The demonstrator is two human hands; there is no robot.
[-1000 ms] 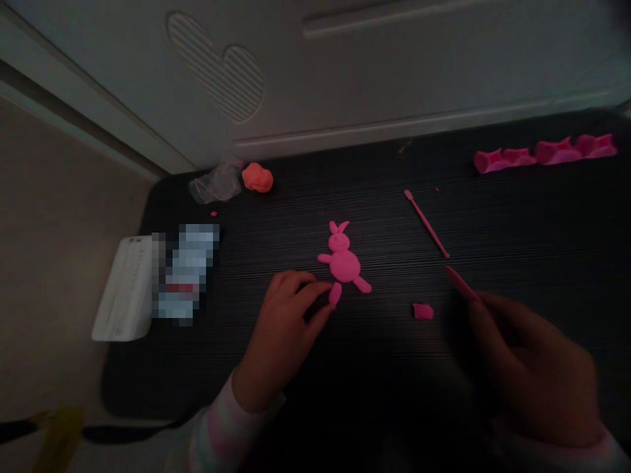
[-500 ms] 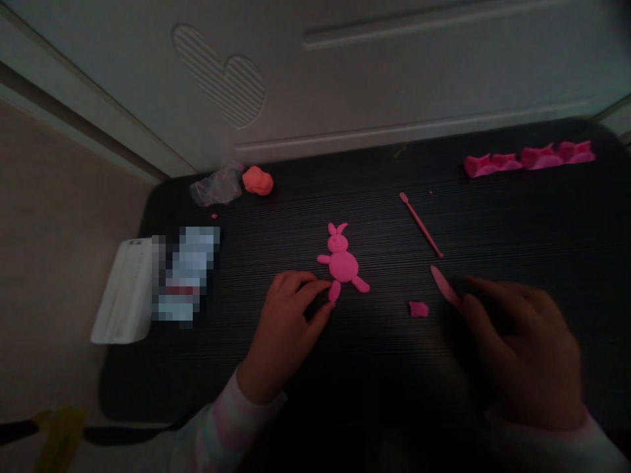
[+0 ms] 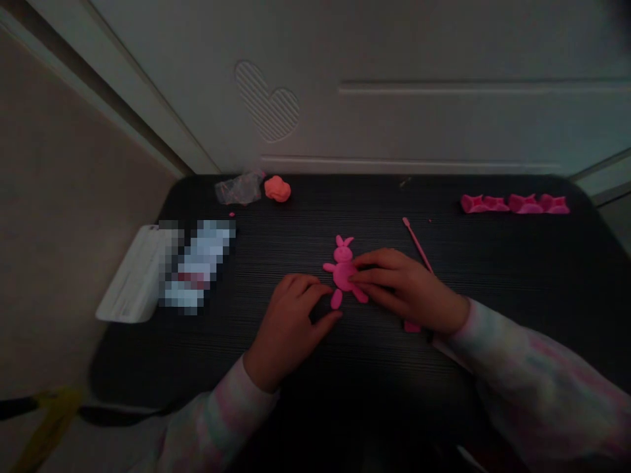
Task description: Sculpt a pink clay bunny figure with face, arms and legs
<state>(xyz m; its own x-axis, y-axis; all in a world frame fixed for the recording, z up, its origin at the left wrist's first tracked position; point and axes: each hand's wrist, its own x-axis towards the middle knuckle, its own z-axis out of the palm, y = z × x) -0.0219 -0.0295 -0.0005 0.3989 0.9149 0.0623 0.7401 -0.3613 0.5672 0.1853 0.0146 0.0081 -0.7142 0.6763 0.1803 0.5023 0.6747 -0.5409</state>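
Observation:
A flat pink clay rabbit lies on the dark table, with ears, a round head, a round body, one arm at its left and two legs. My left hand rests at its left leg, thumb and forefinger apart on either side of it. From the right, my right hand has its bunched fingertips on the rabbit's body edge, hiding that side. Anything small between those fingers is hidden. Under my right forearm shows part of a clay knife. A small pink clay scrap pokes out below my right hand.
Behind my right hand lies a thin pink modelling tool. Pink plastic cups stand in a row at the back right. An orange clay lump and a clear wrapper sit back left, near a white tray and a blurred-out item.
My right hand has let go of the knife and moved left onto the rabbit's body. My left thumb and forefinger have parted at the leg. The view has tilted and shifted.

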